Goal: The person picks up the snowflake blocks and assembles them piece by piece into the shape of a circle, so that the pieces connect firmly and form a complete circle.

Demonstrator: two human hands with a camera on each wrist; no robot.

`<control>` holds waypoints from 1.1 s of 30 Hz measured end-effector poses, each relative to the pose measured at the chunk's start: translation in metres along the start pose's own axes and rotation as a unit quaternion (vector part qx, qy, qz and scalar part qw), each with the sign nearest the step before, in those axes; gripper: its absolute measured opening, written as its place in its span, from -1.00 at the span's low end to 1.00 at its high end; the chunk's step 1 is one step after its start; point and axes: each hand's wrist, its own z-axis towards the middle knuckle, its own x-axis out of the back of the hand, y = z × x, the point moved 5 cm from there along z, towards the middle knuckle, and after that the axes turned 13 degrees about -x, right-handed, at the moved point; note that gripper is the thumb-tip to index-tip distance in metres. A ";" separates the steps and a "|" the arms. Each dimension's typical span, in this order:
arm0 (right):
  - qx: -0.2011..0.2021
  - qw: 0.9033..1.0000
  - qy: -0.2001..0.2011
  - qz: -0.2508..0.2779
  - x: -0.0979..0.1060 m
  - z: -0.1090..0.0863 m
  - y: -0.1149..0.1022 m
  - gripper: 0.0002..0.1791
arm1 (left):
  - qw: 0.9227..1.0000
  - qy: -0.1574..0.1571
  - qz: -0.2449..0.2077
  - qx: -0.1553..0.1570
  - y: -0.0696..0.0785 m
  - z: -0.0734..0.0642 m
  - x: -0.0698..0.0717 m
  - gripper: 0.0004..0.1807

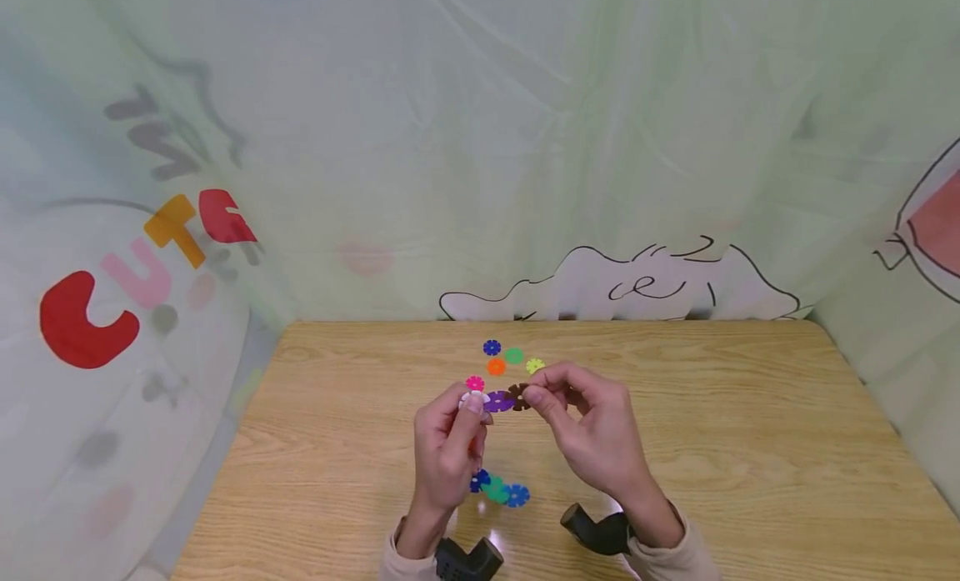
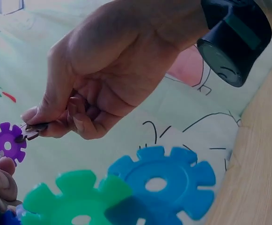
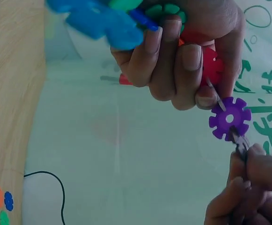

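Bridging the hands, a purple notched plastic disc [image 1: 492,404] is lying right of the left hand [image 1: 446,452], which is pinching a white notched plastic disc [image 1: 465,399], and left of the right hand [image 1: 600,431], which is pinching a brown notched plastic disc [image 1: 515,393]. Their row is running crosswise above the wooden table [image 1: 757,448]; loose coloured discs [image 1: 492,368] are lying toward its far edge, while broad wood is stretching toward its right edge.
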 end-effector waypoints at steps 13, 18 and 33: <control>-0.171 0.985 0.026 -0.026 0.020 0.054 0.110 -0.66 | 0.992 0.058 -0.024 0.106 -0.017 0.001 0.012 -0.60; -0.236 0.965 -0.001 -0.112 0.015 0.068 0.176 -0.58 | 0.990 0.061 -0.041 0.118 -0.017 0.001 0.011 -0.59; -0.200 0.919 -0.123 -0.317 -0.040 0.080 0.210 -0.60 | 0.989 0.058 -0.044 0.128 -0.015 0.000 0.008 -0.60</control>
